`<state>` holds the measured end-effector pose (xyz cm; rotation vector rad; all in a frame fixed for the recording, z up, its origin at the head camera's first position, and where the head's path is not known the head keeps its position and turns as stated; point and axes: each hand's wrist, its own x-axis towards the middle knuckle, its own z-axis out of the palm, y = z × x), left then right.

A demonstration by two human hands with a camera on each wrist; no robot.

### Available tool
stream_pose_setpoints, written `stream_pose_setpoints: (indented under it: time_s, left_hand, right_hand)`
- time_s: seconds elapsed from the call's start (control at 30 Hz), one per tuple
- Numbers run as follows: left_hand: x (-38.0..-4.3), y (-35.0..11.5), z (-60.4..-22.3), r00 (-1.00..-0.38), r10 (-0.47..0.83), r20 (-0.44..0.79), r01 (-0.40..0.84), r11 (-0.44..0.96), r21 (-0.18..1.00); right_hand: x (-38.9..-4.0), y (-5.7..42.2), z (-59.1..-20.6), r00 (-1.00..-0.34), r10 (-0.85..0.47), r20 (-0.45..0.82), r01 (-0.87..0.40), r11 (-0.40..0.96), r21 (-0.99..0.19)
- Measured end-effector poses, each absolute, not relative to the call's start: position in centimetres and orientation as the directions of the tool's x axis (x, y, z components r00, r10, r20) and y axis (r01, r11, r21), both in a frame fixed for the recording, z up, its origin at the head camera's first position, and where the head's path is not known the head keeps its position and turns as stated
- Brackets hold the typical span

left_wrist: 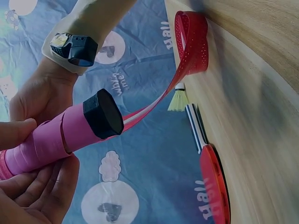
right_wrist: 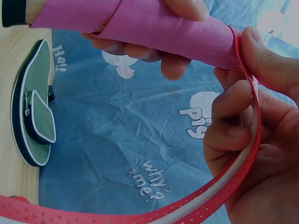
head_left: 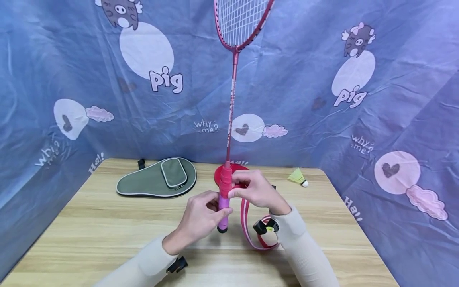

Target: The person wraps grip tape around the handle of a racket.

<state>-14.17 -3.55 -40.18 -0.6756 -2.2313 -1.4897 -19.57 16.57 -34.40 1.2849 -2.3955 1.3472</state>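
Note:
A red badminton racket (head_left: 232,99) stands upright over the table, its head cut off by the top of the head view. My left hand (head_left: 201,217) grips the purple lower part of the handle (right_wrist: 163,35), which ends in a black butt cap (left_wrist: 103,114). Just above it, my right hand (head_left: 256,189) pinches a red perforated grip tape (right_wrist: 254,112) against the handle, where red wrapping meets purple. Red wraps (head_left: 225,175) cover the handle's upper part. From the right hand the tape's loose length hangs down and lies curled on the table, its pale backing showing.
A green paddle case (head_left: 143,184) lies at the back left of the wooden table (head_left: 107,235). Behind the handle is a red table tennis paddle (left_wrist: 215,182), partly hidden in the head view. A yellow shuttlecock (head_left: 297,176) lies at the back right. Blue printed cloth (head_left: 294,87) hangs around the table.

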Motion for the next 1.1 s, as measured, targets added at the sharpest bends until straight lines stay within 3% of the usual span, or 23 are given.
stream_pose_setpoints:
  time_s: [0.3, 0.7, 1.1]
  left_hand:
    - [-14.4, -3.7, -40.4, -0.843, 0.216, 0.493, 0.538, 0.307, 0.785]
    - [-14.6, -4.2, -40.3, -0.803, 0.32, 0.503, 0.566, 0.142, 0.812]
    - [-14.8, -4.5, -39.9, -0.767, 0.398, 0.502, 0.54, -0.022, 0.842]
  right_hand:
    - [-19.4, 16.5, -34.6, -0.656, -0.614, 0.439, -0.716, 0.322, -0.62]
    - [-19.3, 16.8, -34.4, -0.637, -0.625, 0.45, -0.695, 0.214, -0.687]
    - [-19.5, 16.9, -34.4, -0.679, -0.607, 0.413, -0.603, 0.139, -0.786]
